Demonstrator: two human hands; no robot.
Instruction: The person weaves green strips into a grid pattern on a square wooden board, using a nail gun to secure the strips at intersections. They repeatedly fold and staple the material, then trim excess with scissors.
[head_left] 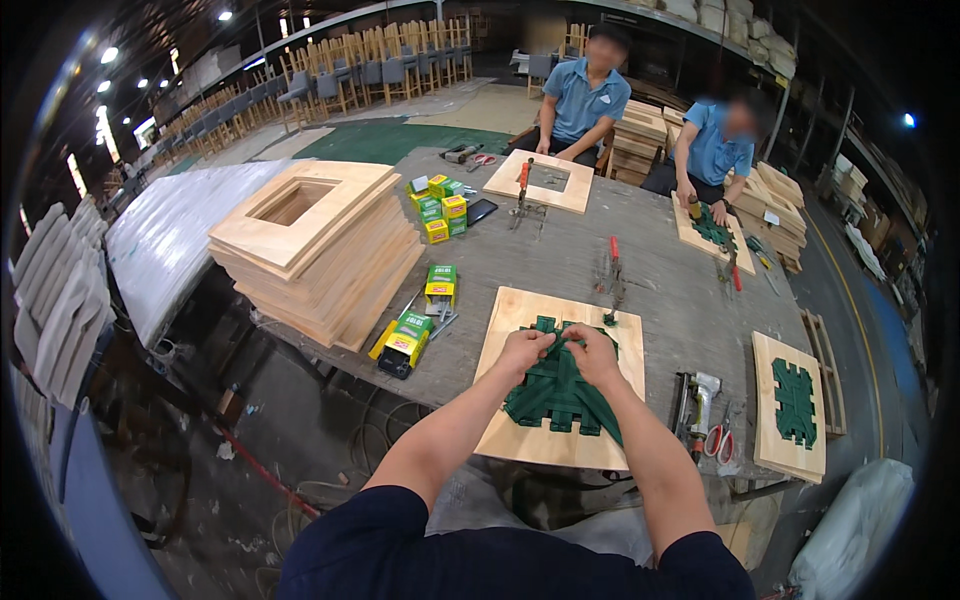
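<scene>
Currently mid-weave: my left hand [522,350] and right hand [590,355] both pinch a strip at the far edge of the green webbing [556,395], which lies on the square plywood frame [520,440] on the grey surface [660,300] right in front of me. Judgement: the next move calls for even tension. Webbing is flat, woven and matte; ply is pale and smooth. A pneumatic stapler [698,398] lies just right.

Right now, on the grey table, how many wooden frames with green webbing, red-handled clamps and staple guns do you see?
Wooden frames with green webbing: 3
Red-handled clamps: 3
Staple guns: 1
Total: 7
</scene>
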